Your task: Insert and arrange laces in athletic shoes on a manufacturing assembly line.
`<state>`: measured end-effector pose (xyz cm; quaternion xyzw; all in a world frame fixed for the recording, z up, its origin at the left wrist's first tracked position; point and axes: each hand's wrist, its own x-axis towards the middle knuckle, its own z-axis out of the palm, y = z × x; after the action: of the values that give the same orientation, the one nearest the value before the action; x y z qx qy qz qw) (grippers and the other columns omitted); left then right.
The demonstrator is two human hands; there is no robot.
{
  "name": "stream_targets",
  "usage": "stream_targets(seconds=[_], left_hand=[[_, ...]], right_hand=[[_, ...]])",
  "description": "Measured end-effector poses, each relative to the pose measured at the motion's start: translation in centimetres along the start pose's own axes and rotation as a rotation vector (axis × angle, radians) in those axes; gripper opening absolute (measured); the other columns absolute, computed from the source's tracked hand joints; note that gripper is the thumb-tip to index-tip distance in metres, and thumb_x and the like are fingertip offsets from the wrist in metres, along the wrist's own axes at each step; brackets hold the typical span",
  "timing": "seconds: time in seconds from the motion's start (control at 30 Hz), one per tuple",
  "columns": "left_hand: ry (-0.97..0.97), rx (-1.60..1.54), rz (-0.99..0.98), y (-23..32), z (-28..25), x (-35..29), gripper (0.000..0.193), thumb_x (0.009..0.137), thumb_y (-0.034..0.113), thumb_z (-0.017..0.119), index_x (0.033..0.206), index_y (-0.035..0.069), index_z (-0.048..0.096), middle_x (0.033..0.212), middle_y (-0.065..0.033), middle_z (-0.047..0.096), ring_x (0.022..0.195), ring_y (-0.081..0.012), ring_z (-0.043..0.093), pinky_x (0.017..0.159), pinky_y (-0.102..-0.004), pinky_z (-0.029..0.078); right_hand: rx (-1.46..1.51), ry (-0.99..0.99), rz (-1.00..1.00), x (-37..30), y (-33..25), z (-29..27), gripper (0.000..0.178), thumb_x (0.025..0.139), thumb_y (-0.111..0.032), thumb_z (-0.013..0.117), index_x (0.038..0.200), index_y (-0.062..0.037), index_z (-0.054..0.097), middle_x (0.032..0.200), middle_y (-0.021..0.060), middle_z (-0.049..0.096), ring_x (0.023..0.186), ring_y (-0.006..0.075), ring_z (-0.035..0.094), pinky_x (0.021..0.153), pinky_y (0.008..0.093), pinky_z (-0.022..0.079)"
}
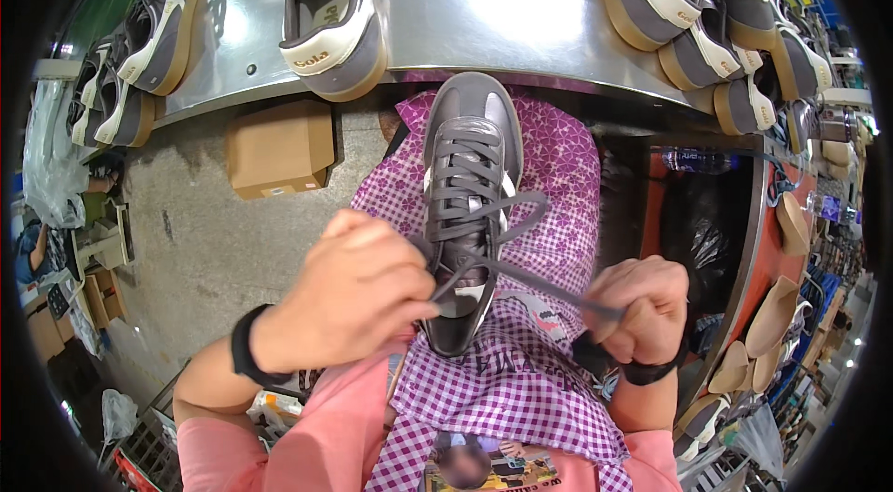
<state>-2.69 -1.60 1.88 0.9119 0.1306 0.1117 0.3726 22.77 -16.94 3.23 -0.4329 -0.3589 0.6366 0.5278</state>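
Observation:
A grey sneaker (473,111) with white side stripes and a gum-coloured sole edge rests on my lap, toe pointing away from me. Its dark grey shoelace (532,276) runs criss-cross up the tongue, with a loose loop standing out on the right side. My left hand (358,283) is closed beside the shoe's collar, pinching one end of the lace; the fingertips are partly hidden. To the right, my right hand (642,311) is curled shut on the other end, which stretches from the shoe to my fingers.
A shiny metal table (437,18) runs across the far side. On it stand a single sneaker (339,27), several sneakers (707,27) at right and more at left. A cardboard box (279,148) sits on the floor. Shoe insoles (770,315) lie on a red surface at right.

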Motion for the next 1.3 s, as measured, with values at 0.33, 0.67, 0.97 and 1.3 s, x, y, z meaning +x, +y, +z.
stream_targets(seconds=[0.33,0.67,0.97,1.3], left_hand=[[-0.044,-0.001,-0.198,0.8,0.5,0.5,0.026,0.071,0.022,0.078,0.083,0.007,0.061,0.075,-0.0046,0.060,0.072,-0.0250,0.057,0.065,-0.0372,0.044],[-0.128,0.276,-0.071,1.5,1.0,0.6,0.022,0.070,0.022,0.076,0.081,0.009,0.064,0.062,0.0002,0.050,0.061,-0.0186,0.052,0.060,-0.0325,0.039],[-0.098,-0.400,0.174,-0.4,-1.6,1.6,0.013,0.077,0.017,0.073,0.077,0.005,0.067,0.062,-0.0034,0.056,0.063,-0.0233,0.056,0.064,-0.0312,0.040],[-0.279,-0.324,-0.087,1.3,-2.8,-0.8,0.018,0.080,0.019,0.073,0.071,0.006,0.064,0.060,-0.0084,0.055,0.053,-0.0250,0.056,0.046,-0.0344,0.039]], right_hand=[[-1.192,0.298,-0.258,5.6,3.3,2.4,0.025,0.074,0.003,0.070,0.099,0.0009,0.067,0.080,0.0121,0.061,0.064,0.0260,0.061,0.057,0.0321,0.048],[-1.208,0.310,-0.250,5.5,2.2,2.9,0.012,0.080,-0.006,0.071,0.089,-0.0003,0.066,0.064,0.0106,0.057,0.052,0.0266,0.055,0.051,0.0331,0.044],[-0.277,0.265,0.302,4.4,2.1,3.1,0.016,0.094,-0.012,0.057,0.097,0.0013,0.065,0.087,0.0053,0.051,0.073,0.0107,0.056,0.065,0.0272,0.046],[-0.530,-0.009,0.282,2.0,1.2,3.5,0.016,0.089,-0.015,0.068,0.094,-0.0006,0.067,0.075,0.0075,0.064,0.066,0.0142,0.062,0.060,0.0273,0.047]])
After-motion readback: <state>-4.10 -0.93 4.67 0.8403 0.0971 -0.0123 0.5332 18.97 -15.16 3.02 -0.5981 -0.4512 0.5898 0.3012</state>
